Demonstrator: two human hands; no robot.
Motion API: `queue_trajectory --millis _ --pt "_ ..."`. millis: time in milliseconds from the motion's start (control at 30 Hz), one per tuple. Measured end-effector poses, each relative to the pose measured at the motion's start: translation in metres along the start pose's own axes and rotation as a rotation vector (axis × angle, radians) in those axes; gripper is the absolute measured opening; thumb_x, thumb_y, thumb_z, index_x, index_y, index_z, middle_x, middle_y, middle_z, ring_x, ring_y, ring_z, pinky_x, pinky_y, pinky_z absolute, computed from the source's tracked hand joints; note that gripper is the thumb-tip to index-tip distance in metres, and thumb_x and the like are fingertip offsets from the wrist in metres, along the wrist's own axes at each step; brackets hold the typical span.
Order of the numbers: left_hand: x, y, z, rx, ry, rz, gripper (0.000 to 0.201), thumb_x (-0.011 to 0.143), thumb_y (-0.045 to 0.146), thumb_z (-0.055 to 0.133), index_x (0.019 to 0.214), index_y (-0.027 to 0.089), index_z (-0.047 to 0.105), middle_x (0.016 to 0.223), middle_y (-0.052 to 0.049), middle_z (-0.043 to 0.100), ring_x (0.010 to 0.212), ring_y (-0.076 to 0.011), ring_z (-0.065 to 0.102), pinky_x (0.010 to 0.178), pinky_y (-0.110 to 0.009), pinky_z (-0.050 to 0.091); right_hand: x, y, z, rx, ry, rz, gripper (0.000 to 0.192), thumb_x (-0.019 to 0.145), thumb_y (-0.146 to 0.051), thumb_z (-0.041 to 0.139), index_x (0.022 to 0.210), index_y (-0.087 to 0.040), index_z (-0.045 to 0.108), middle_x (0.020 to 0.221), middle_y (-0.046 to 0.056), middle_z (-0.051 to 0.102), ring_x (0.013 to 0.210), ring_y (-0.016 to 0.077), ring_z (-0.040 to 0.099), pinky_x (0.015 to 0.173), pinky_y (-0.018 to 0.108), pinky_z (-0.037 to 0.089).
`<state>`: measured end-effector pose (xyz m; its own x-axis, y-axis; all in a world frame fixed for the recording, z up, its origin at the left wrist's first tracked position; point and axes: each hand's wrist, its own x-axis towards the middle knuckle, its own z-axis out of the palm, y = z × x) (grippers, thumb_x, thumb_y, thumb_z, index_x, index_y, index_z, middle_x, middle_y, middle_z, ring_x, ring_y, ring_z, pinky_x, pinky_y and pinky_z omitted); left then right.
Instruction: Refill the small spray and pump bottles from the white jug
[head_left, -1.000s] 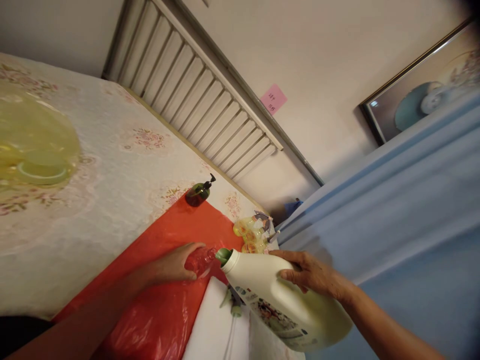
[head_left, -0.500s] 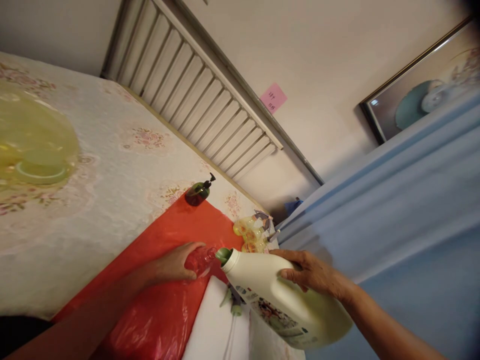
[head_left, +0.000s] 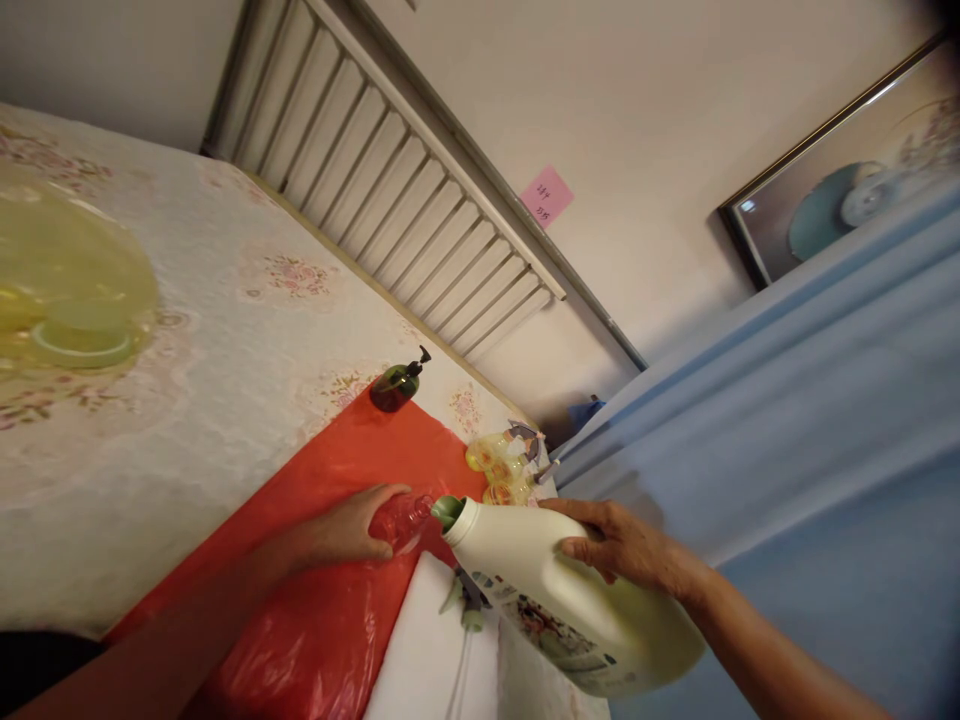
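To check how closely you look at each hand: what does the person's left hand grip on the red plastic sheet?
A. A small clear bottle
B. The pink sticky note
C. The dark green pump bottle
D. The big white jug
A: the left hand wraps a small clear bottle, while the right hand tips the white jug toward it.

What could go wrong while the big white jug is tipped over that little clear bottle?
1. The big white jug has a wide green spout, and the small clear bottle has a narrow mouth, so liquid might miss and spill onto the red plastic sheet.
2. The right hand alone carries the jug by its upper side; it looks heavy and might slip.
3. The left hand steadies the little bottle, which might tip if bumped.
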<state>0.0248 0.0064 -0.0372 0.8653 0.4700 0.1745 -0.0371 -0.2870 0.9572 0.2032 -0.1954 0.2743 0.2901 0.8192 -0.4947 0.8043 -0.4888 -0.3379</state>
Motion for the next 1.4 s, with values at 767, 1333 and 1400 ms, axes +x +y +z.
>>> queue_trajectory --millis 767,1333,1400 --pt "0.005 -0.011 0.005 0.049 -0.012 0.016 0.087 0.057 0.024 0.074 0.136 0.04 0.042 0.145 -0.001 0.053 0.136 -0.035 0.045 0.11 -0.045 0.041 0.0 -0.002 0.0 -0.003 -0.005 0.002 0.058 0.089 -0.044 0.062 0.142 -0.025 0.052 0.088 0.003 0.066 0.06 0.009 0.049 0.045 0.017 0.042" --pt "-0.001 0.002 0.001 0.017 0.009 -0.001 0.084 0.058 0.022 0.072 0.136 0.035 0.047 0.143 -0.003 0.056 0.135 -0.0347 0.048 0.107 -0.041 0.045 0.0 0.002 0.0 0.005 -0.013 0.002 0.057 0.089 -0.045 0.062 0.143 -0.029 0.05 0.091 0.003 0.068 0.063 0.0104 0.052 0.046 0.017 0.042" --pt "-0.001 0.002 0.001 0.015 0.013 0.001 0.084 0.057 0.022 0.072 0.136 0.034 0.048 0.143 -0.004 0.056 0.135 -0.0346 0.047 0.107 -0.041 0.045 0.001 0.002 0.0 0.005 -0.011 0.001 0.057 0.089 -0.044 0.062 0.143 -0.028 0.05 0.089 0.003 0.067 0.061 0.0097 0.051 0.046 0.017 0.042"
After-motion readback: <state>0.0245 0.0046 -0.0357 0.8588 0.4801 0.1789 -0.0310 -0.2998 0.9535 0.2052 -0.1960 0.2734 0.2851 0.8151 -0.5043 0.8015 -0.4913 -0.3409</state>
